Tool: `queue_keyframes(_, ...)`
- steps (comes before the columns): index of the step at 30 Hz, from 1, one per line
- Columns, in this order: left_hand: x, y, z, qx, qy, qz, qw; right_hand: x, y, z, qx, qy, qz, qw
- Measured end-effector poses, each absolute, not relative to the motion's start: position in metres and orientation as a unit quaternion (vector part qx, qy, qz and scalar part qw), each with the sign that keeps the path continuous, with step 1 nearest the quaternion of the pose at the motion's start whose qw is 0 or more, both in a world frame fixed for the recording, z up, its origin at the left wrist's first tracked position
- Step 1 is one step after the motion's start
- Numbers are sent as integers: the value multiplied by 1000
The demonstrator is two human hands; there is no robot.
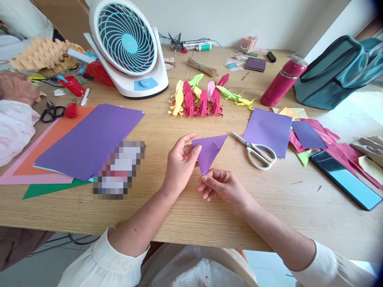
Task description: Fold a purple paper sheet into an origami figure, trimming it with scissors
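Note:
A small purple sheet of origami paper (211, 149), folded into a triangle, is held above the table between both hands. My left hand (182, 161) pinches its left corner between thumb and fingers. At the lower point, my right hand (221, 185) grips the paper with thumb and forefinger. White-handled scissors (257, 153) lie to the right, their blades pointing at the folded paper and overlapping a flat purple sheet (269, 129). Behind the hands stand several folded paper figures (203, 101) in red, yellow, green and pink.
At left, a stack of coloured paper (89, 139) lies near a fan (128, 48). A pixelated object (121, 167) rests beside the stack. On the right are a phone (344, 179), paper scraps (323, 135), a red bottle (283, 81) and a teal bag (332, 75). Another person's arm (18, 123) rests at far left.

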State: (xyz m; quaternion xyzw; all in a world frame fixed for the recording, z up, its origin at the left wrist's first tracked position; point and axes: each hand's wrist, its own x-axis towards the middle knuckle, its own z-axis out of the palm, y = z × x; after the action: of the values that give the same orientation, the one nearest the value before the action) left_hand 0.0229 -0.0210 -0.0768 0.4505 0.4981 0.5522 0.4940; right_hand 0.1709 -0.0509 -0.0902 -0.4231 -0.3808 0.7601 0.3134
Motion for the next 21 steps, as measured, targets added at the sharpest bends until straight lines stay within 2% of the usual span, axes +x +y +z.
queue_keyframes(6,20,-22,-71,417,471,510,587,170,-52,-90,-428,-397,735,346)
queue_keyframes(21,16,-25,-78,490,455,407,622,172,-49,-97,-429,-436,691,385)
